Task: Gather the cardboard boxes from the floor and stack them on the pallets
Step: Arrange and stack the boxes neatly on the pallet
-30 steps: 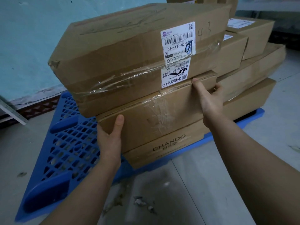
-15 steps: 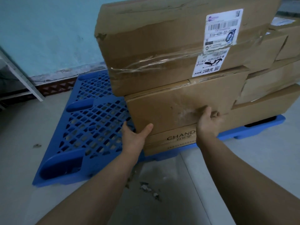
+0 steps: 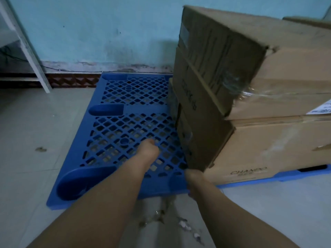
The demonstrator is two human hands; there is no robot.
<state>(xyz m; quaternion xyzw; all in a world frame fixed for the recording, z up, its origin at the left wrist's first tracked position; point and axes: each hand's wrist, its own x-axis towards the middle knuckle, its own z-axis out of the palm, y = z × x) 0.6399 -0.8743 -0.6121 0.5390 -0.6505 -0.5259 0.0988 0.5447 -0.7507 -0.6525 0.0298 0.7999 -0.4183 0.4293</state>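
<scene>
Head view hid both grips, left hand over blue plastic lattice pallet, right hand at the near corner of stacked brown cardboard boxes; a shove might have toppled them.

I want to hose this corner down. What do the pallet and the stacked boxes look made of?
Blue pallet: probably moulded plastic, going by its even colour, slight sheen and lattice deck.
Stacked boxes: brown cardboard, matt, creased and torn at one corner, bound with glossy clear tape.

Dim bluish light, motion blur, wide-angle edge distortion
</scene>
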